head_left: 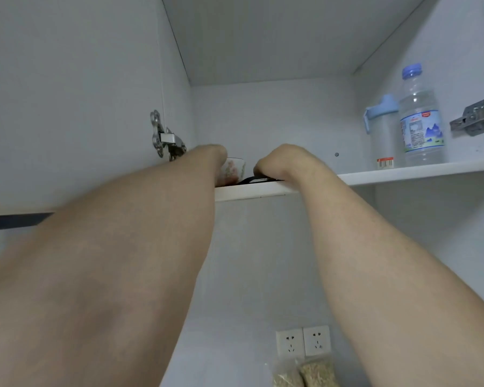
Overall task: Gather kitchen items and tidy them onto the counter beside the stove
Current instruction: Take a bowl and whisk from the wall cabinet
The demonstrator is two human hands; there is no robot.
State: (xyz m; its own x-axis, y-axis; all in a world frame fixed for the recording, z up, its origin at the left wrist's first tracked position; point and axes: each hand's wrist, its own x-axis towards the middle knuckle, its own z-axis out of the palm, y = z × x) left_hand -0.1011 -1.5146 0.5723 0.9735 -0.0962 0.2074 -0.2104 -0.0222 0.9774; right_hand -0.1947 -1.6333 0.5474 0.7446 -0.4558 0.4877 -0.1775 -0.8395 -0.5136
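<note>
Both my arms reach up into an open white wall cabinet. My left hand [213, 157] is at a small patterned white cup [235, 169] on the shelf [403, 174]; its fingers are hidden behind the wrist and the cup. My right hand [280, 160] curls its fingers down onto a flat black object [256, 180] lying at the shelf's front edge. A clear water bottle with a blue cap [421, 118] and a clear tumbler with a blue lid [382, 129] stand at the shelf's right end.
The cabinet doors are swung open, with metal hinges at the left [165, 138] and right [475, 118]. Below the shelf, two wall sockets [303, 342] sit on the back wall above two bags of grain [305, 372].
</note>
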